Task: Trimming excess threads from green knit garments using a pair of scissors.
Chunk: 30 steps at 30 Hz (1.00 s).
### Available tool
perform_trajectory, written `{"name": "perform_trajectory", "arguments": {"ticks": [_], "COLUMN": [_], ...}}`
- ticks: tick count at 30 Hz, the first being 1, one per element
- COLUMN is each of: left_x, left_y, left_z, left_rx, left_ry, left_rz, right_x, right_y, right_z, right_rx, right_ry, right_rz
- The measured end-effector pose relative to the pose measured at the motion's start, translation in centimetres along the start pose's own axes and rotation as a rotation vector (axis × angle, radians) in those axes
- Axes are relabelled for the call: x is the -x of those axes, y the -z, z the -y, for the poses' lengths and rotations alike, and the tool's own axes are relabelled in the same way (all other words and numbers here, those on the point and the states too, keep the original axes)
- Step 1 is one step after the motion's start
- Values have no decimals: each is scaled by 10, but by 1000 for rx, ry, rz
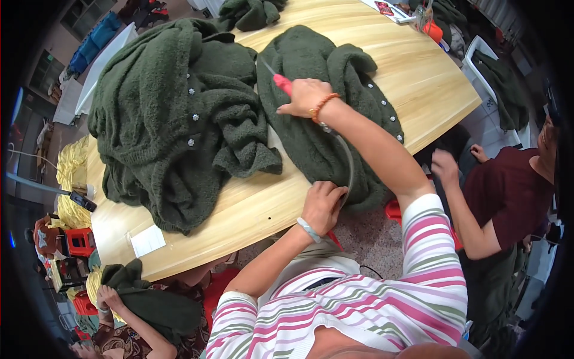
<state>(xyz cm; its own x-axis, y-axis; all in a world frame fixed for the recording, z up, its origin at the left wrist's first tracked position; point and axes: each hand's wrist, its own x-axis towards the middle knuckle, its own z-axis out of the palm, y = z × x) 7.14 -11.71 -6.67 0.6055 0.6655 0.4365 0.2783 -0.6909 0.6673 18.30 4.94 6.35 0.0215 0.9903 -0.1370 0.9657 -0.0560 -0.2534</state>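
My right hand is closed around a tool with a pinkish-red handle and a thin pointed metal tip; its exact kind is unclear. Under it lies a dark green fuzzy knit cardigan with round shiny buttons along its right part. At the cardigan's near edge, my left hand has its fingers curled. What it pinches is mostly hidden, though a grey cord-like strip runs from near my right wrist down to it. A larger heap of green buttoned knitwear sits to the left.
The wooden table carries another green garment at its far edge and a white paper slip near left. Co-workers sit at right and lower left. A white bin holds green knitwear.
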Motion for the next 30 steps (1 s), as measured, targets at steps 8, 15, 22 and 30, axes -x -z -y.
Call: {"name": "perform_trajectory", "arguments": {"ticks": [8, 15, 22, 30], "left_x": [9, -41, -112, -149], "left_y": [27, 110, 66, -38], "left_z": [27, 29, 12, 86], "left_rx": [-140, -92, 211, -162], "left_ry": [246, 75, -43, 130], "left_rz": [-167, -533, -271, -291], "right_x": [-66, -90, 46, 94], "right_y": [-66, 38, 75, 89], "right_z": [5, -71, -178, -117], "right_rx": [87, -817, -1283, -1161], "right_ry": [-38, 128, 96, 176], "right_rz": [-10, -249, -424, -241]}}
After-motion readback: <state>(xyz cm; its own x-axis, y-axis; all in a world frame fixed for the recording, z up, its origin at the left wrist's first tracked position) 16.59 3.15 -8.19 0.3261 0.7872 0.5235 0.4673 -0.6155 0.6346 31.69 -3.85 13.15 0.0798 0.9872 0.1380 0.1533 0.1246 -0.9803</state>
